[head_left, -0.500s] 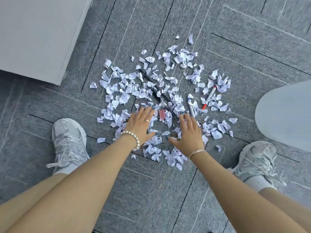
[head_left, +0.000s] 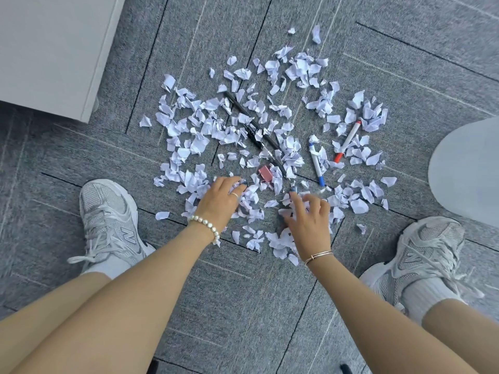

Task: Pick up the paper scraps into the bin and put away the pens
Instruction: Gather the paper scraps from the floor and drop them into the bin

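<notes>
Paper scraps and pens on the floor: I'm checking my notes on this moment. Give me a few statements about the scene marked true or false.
1. Both hands are down among the scraps. True: the left hand and right hand curl their fingers over scraps.
2. The red pen is in the right hand. False: it lies on the carpet, apart from both hands.
3. The blue pen lies between the black pens and the red pen. True.
4. The pink clip is held by the left hand. False: it lies among scraps beyond the hands.
5. The left wrist wears a pearl bracelet. True.
</notes>
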A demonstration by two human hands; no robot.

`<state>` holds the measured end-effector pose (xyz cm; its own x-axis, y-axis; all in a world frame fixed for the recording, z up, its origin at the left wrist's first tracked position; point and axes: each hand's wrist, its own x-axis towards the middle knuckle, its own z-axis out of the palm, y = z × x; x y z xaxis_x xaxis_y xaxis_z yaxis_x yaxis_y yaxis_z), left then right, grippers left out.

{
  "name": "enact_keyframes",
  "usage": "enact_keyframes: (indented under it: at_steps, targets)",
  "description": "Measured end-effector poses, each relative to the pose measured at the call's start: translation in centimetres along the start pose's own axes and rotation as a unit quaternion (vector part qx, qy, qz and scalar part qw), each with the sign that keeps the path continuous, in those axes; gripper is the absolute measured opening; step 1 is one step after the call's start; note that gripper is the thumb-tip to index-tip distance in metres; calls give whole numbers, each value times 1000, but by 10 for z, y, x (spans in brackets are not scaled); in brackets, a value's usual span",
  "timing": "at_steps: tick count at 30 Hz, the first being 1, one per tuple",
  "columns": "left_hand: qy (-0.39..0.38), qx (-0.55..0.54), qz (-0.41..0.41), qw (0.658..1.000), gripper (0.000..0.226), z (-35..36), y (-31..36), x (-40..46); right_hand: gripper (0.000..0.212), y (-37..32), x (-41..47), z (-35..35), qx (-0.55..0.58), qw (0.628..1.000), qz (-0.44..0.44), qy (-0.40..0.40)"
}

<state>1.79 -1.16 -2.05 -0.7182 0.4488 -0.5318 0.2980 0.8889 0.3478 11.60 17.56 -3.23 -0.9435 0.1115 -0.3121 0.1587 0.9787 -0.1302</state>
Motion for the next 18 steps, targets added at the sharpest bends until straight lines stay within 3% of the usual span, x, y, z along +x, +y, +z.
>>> enact_keyframes:
  at_steps: [4, 11, 18]
  targets:
    - [2, 19, 40, 999, 38, -4, -1, 3, 35, 4, 7, -9, 113, 991, 7, 66]
    - [-8, -3, -10, 1000, 28, -19, 2, -3, 15, 4, 15, -36, 189, 981, 41, -9]
    - [4, -26, -41, 999, 28, -83, 36, -33, 10, -13, 13, -112, 216, 975, 38, 37]
